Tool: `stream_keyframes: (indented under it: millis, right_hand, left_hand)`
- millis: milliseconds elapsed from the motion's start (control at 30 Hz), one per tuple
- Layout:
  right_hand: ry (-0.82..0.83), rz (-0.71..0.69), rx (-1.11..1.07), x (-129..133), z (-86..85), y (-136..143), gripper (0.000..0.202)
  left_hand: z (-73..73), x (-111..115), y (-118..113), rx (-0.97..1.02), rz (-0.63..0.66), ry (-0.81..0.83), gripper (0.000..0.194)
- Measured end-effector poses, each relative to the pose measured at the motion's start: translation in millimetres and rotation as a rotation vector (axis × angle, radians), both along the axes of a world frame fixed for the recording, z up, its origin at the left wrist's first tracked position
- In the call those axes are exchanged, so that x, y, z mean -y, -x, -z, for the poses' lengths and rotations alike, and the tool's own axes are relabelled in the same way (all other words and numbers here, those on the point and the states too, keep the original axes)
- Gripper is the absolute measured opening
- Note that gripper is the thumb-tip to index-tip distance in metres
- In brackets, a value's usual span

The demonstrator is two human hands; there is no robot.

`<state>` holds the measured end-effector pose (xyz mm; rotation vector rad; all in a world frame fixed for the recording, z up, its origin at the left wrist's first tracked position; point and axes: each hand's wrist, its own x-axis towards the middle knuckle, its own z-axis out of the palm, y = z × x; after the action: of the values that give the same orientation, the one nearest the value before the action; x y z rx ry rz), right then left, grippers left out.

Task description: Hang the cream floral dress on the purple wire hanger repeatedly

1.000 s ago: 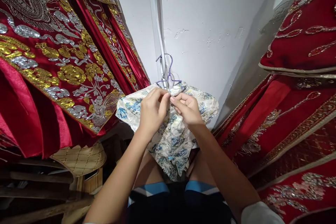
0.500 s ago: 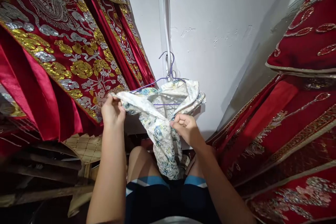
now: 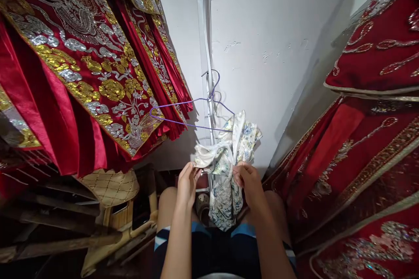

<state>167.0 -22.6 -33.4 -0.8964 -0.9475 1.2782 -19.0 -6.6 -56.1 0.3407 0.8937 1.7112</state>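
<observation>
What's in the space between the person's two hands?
The floral garment: in the head view, its pale cloth and patterned folds stretch from the left hand across to the right hand, both pinching it.

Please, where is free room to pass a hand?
Probably through the purple hanger, left half, between upper and lower bars. More room lies before the bare wall, between the white strip and right-side red garments. Below is crowded: the left hand and right hand hold the floral garment.
</observation>
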Motion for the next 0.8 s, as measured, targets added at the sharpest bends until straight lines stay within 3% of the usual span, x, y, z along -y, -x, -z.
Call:
stream_keyframes:
  millis: [167,300,367,433,500,633,700,800]
  right_hand:
    - [0.009,0.019,0.181,-3.5,15.1,-25.7,0.037]
    - [-0.109,0.302,0.249,3.5,19.9,-32.1,0.045]
    - [-0.100,0.259,0.301,11.1,18.3,-34.0,0.043]
    - [-0.074,0.153,0.378,19.2,12.9,-37.2,0.037]
    - [-0.046,0.041,0.430,25.6,4.0,-40.9,0.032]
    - [0.010,-0.256,0.418,26.7,-10.9,-44.2,0.034]
    - [-0.004,-0.310,0.371,23.1,-9.6,-43.7,0.035]
    - [-0.063,-0.200,0.344,20.2,-0.3,-43.7,0.045]
  left_hand:
    - [-36.4,29.8,-38.5,-0.142,0.363,-0.348,0.031]
    - [-60.8,59.4,-70.5,-0.238,0.487,-0.554,0.031]
    - [-66.8,70.0,-82.2,-0.396,0.528,-0.634,0.031]
    - [-69.6,75.7,-88.9,-0.615,0.489,-0.661,0.029]
    - [-70.0,76.9,-90.6,-0.804,0.353,-0.641,0.027]
    - [-68.5,74.9,-85.5,-0.886,0.091,-0.584,0.023]
    - [-69.8,77.1,-83.8,-0.850,0.086,-0.559,0.023]
    - [-75.1,86.1,-87.7,-0.787,0.258,-0.592,0.025]
